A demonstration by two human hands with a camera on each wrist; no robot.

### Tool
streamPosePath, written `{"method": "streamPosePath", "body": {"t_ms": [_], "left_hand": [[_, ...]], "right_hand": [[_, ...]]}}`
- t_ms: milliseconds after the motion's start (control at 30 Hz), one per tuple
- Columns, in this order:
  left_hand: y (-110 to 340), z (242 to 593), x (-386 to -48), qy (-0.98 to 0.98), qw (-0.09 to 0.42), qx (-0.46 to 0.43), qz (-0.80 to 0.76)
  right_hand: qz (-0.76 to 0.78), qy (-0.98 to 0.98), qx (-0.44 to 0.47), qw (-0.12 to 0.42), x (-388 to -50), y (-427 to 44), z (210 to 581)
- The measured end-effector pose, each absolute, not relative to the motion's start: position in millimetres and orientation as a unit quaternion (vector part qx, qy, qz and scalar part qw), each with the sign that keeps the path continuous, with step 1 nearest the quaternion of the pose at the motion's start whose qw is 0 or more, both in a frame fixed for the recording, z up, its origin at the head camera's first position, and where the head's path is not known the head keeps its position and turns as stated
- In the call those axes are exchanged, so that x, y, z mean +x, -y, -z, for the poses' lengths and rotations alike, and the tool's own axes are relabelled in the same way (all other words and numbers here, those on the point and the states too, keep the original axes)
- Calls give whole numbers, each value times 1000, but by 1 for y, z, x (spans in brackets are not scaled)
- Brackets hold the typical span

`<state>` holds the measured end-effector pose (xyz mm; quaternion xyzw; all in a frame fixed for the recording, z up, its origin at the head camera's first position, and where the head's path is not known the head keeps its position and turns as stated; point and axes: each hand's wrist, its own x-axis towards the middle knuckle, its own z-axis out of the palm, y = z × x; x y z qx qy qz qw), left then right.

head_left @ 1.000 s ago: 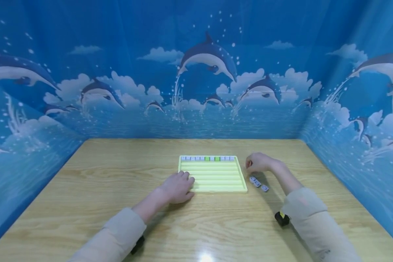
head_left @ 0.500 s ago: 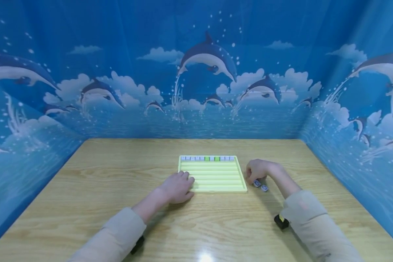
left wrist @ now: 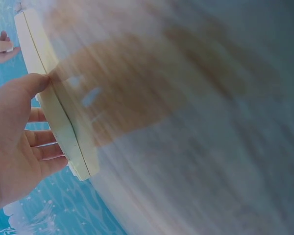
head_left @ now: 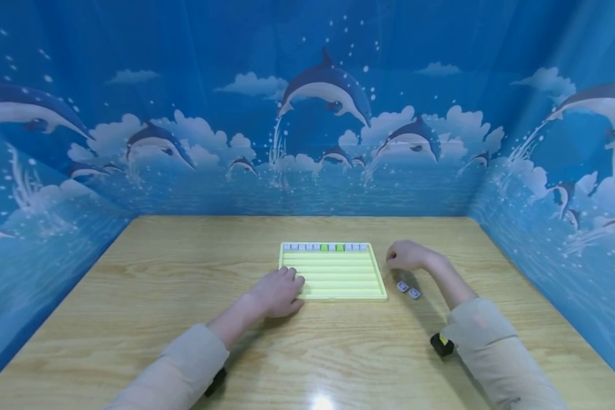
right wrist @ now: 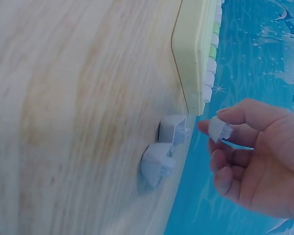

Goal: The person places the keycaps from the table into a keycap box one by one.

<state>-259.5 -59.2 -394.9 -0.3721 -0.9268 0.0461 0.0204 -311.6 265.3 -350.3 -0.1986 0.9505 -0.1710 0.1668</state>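
Observation:
A pale yellow-green ridged tray (head_left: 343,273) lies on the table, with a row of white and green keycaps (head_left: 324,247) along its far edge. My left hand (head_left: 277,293) grips the tray's near left corner. In the left wrist view its thumb presses the front wall while the other fingers reach over the side. Just off the tray's right side, my right hand (head_left: 410,255) is raised. Thumb and forefinger pinch a white keycap (right wrist: 219,129), seen clearly in the right wrist view. Below that hand, two more keycaps (head_left: 408,290) lie stem side visible on the table.
The wood-grain table (head_left: 184,267) extends around the tray on all sides. A blue curtain (head_left: 307,188) printed with dolphins stands behind and along both sides. Dark wrist cameras (head_left: 442,344) hang under the sleeves.
My right hand went down to the loose keycaps, picked one up and rose again with it. Two now lie on the table where three lay. The left hand stays in place.

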Motion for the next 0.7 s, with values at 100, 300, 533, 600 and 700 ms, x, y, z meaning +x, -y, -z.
{"method": "streamPosePath", "body": {"t_ms": [100, 300, 533, 600, 700], "left_hand": [[59, 394, -259, 927, 20, -371, -44], [60, 394, -259, 927, 20, -372, -44], [60, 394, -259, 927, 24, -372, -39], [60, 395, -260, 927, 24, -372, -38], [60, 395, -260, 927, 23, -372, -37]], "right_hand": [[191, -951, -199, 141, -313, -264, 350], [236, -951, -185, 81, -315, -253, 351], [273, -941, -199, 37, -311, -234, 349], [282, -935, -213, 30, -310, -229, 349], [292, -928, -232, 22, -311, -222, 350]]}}
